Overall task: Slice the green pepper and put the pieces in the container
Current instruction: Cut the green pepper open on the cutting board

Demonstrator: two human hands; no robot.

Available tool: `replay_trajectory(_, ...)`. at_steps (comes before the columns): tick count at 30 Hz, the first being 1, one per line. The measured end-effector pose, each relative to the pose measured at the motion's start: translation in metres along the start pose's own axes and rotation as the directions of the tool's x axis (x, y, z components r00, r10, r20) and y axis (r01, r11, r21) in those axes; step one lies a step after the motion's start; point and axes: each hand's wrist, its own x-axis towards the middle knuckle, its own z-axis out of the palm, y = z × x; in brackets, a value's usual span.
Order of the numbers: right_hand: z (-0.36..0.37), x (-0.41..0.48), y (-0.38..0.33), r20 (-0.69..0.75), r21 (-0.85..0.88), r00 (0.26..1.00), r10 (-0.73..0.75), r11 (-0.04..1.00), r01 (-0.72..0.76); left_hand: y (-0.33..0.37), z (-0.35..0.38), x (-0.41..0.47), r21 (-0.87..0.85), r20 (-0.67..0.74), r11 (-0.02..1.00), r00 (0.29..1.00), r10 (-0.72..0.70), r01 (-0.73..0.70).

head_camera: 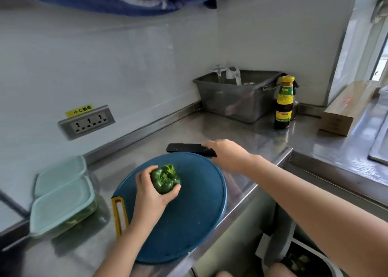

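Note:
A whole green pepper (164,179) sits stem-up on the round blue cutting board (189,220). My left hand (152,192) grips it from the left and below. Behind the board a black knife (184,148) lies flat on the steel counter. My right hand (226,153) lies over the knife's right end, one finger stretched along it; the handle end is hidden under the hand. Two containers with mint-green lids stand left of the board, the near container (63,205) showing green pieces through its clear wall, the far container (60,171) behind it.
A grey plastic bin (237,100) with utensils stands in the back corner, a dark sauce bottle (283,104) beside it and a cardboard box (340,117) to the right. A wall socket (87,122) is at left. The sink edge (378,150) lies far right; the counter edge drops off in front of the board.

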Motion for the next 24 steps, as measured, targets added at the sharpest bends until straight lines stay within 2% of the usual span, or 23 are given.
replay_trajectory(4, 0.026, 0.036, -0.013, 0.104, -0.141, 0.994, 0.036, 0.99, -0.021, -0.006, -0.007, 0.002, -0.038, 0.148, 0.999, 0.989, 0.022, -0.016)
replay_trajectory(7, 0.035, 0.051, -0.017, 0.057, -0.228, 0.997, 0.055, 0.973, -0.04, -0.013, -0.016, 0.003, -0.031, 0.232, 0.999, 0.972, 0.043, -0.036)
replay_trajectory(10, 0.033, 0.058, -0.021, 0.013, -0.213, 0.999, 0.053, 0.976, -0.049, -0.015, -0.021, 0.004, -0.055, 0.25, 0.998, 0.968, 0.007, 0.007)
replay_trajectory(13, 0.027, 0.056, -0.019, -0.009, -0.222, 0.992, 0.128, 0.967, -0.127, -0.017, -0.024, 0.005, -0.084, 0.261, 0.995, 0.965, -0.022, 0.046)
replay_trajectory(19, 0.025, 0.043, -0.009, 0.036, -0.243, 0.987, 0.155, 0.96, -0.142, -0.018, -0.025, 0.007, -0.2, 0.254, 0.962, 0.958, -0.134, 0.188)
replay_trajectory(24, 0.018, 0.036, -0.012, -0.016, -0.223, 0.985, 0.17, 0.96, -0.169, -0.014, -0.025, 0.004, -0.196, 0.239, 0.964, 0.962, -0.13, 0.178)
